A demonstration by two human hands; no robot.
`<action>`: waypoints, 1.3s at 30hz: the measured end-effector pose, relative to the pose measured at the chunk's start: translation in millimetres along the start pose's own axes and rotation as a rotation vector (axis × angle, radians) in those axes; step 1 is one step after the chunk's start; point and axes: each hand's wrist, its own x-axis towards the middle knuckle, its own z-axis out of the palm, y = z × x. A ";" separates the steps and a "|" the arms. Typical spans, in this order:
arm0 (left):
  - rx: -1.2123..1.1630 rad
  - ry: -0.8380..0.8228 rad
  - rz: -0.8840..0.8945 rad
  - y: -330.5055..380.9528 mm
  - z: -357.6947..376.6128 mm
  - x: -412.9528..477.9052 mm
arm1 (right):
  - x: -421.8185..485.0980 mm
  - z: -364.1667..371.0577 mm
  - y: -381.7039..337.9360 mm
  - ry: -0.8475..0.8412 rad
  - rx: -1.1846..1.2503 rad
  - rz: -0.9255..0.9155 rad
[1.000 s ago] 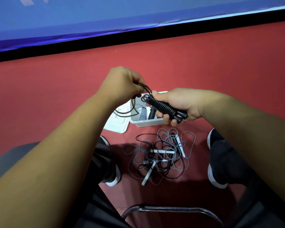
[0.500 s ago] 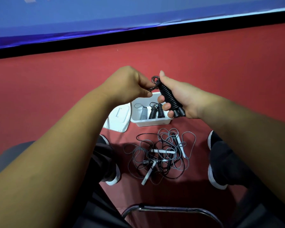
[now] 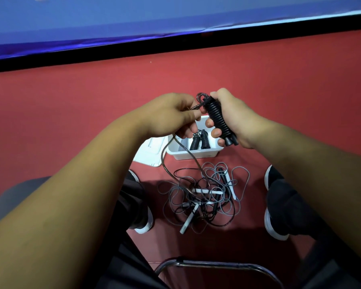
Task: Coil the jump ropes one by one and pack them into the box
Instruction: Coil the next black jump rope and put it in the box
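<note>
My right hand [image 3: 236,119] grips the black ribbed handles [image 3: 217,119] of a jump rope, held upright above the white box [image 3: 196,156]. My left hand [image 3: 169,115] pinches that rope's dark cord [image 3: 167,151] just left of the handles; the cord hangs in a loop down to the floor. Inside the box lie black coiled handles [image 3: 199,141] and a grey one, partly hidden by my fingers. A tangled pile of grey and black jump ropes [image 3: 204,195] with white handles lies on the red floor between my feet.
The box's white lid [image 3: 150,151] lies flat to the left of the box. My shoes [image 3: 273,224] flank the rope pile. A metal chair rail [image 3: 217,265] curves along the bottom. A black strip and a blue wall run across the far side.
Both hands rose and shifted right above the box. The handles turned more upright in my right hand, and a long loop of cord now hangs from my left hand to the floor.
</note>
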 end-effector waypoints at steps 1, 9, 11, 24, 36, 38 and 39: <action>-0.055 -0.025 -0.006 0.6 0.3 -0.7 | 0.0 -0.3 0.2 0.005 -0.004 0.001; -0.198 0.079 -0.038 -1.0 -0.9 8.4 | -2.0 -3.6 -0.9 -0.048 -0.001 -0.021; -0.167 0.087 -0.045 -3.3 -1.0 9.7 | -2.2 -3.3 -0.7 -0.047 0.009 -0.013; -0.045 0.121 0.028 1.6 -0.8 5.2 | 4.2 -0.5 2.6 -0.056 -0.008 0.022; -0.057 0.125 -0.372 -3.7 -6.5 5.5 | -2.2 11.7 3.4 -0.218 0.087 0.084; -0.112 0.108 -0.365 -3.2 -1.8 6.2 | -1.8 7.0 0.9 -0.258 0.138 0.096; -0.144 0.100 -0.359 -3.8 0.0 6.4 | -2.6 4.3 -0.4 -0.271 0.150 0.093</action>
